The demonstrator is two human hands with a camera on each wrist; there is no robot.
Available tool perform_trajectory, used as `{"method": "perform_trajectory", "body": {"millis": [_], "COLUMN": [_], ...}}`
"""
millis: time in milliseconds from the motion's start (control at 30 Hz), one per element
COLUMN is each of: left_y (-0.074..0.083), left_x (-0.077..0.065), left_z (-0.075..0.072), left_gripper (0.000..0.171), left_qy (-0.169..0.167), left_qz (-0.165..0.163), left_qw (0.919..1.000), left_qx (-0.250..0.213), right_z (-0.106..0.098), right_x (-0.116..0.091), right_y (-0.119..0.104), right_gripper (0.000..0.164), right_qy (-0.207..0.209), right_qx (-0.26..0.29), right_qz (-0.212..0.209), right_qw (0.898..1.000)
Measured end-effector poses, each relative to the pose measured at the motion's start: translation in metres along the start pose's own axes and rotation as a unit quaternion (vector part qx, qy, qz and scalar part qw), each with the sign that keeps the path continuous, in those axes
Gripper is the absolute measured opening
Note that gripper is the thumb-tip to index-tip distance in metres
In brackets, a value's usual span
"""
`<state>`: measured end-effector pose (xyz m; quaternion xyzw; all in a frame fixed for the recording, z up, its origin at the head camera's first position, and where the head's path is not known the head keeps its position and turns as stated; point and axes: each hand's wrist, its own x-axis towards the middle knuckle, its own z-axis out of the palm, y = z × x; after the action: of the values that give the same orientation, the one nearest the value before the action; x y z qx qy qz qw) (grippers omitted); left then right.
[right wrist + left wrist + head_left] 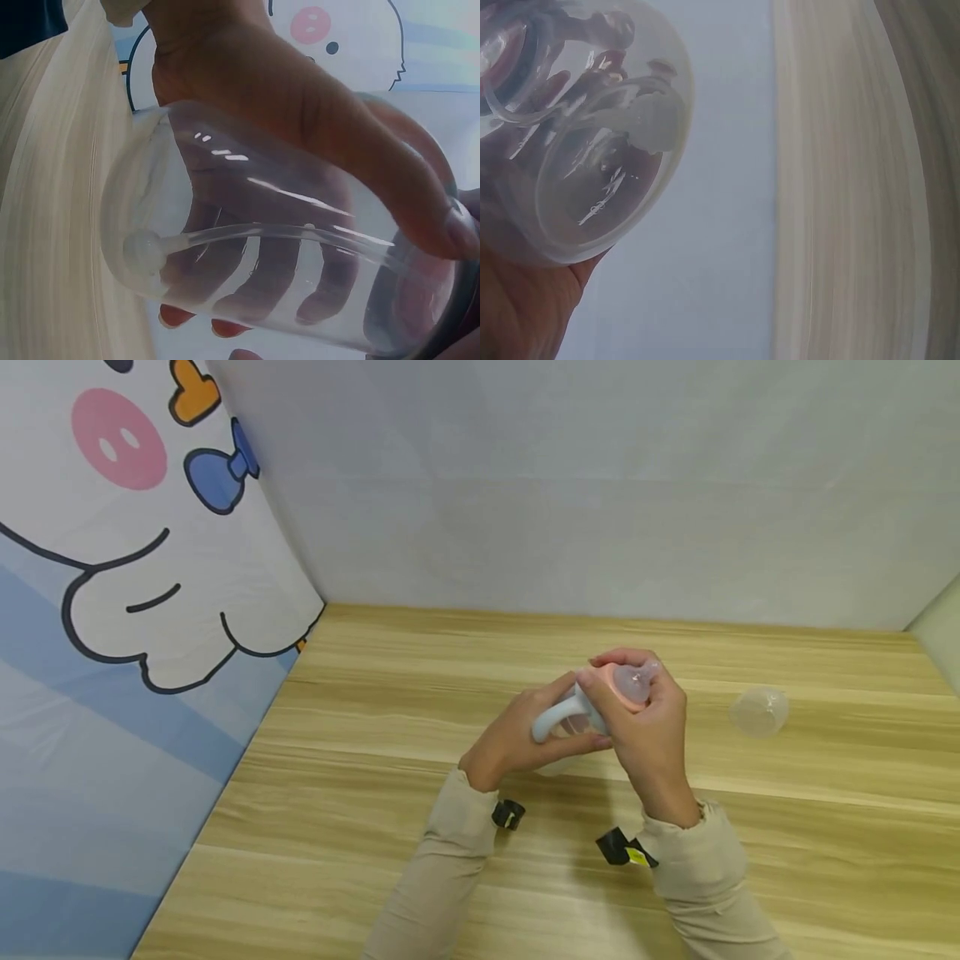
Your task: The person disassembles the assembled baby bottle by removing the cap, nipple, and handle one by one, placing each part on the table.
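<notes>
A clear baby bottle [139,195] is held tilted above the table, its teat [633,682] towards the right. It has a pink collar [609,677] and a pale blue handle [552,718]. Through its wall shows a straw [277,231] with a round weight [142,251] at the end. My left hand [519,732] grips the bottle's body, thumb along one side and fingers round the other. With thumb and fingers, my right hand [651,747] grips the pink collar beside the teat. The bottle's rounded base [604,184] fills the upper left of the left wrist view.
A clear dome-shaped cap [759,711] lies on the wooden table [337,827], right of the hands. Behind the table stands a pale wall [562,510]. A cartoon-printed sheet [150,610] borders its left side. Black wrist mounts [615,847] sit by the sleeves.
</notes>
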<state>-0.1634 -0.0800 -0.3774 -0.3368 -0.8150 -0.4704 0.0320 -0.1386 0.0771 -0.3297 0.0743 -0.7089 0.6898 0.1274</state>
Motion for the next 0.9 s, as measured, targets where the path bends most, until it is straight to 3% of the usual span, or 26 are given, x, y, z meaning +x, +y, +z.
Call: {"method": "perform_trajectory", "body": {"millis": [300, 500, 900], "left_y": [0.0, -0.002, -0.004], "left_x": [0.0, 0.002, 0.002], "left_z": [0.001, -0.001, 0.001], "left_gripper": [0.046, 0.042, 0.045], "left_qy": [-0.028, -0.046, -0.071], "left_qz": [0.01, 0.025, -0.054], "left_qw": [0.9942, 0.9904, 0.9777], "left_qx": [-0.103, -0.127, -0.19], "right_z": [-0.002, -0.005, -0.016], "right_x": [0.001, 0.003, 0.007], "right_y": [-0.001, -0.003, -0.003], "right_gripper": [0.021, 0.017, 0.017], "right_qy": [-0.016, -0.034, -0.081], "right_qx": [0.035, 0.04, -0.018], "right_qz": [-0.04, -0.052, -0.023], "right_qw": [0.998, 0.997, 0.996]}}
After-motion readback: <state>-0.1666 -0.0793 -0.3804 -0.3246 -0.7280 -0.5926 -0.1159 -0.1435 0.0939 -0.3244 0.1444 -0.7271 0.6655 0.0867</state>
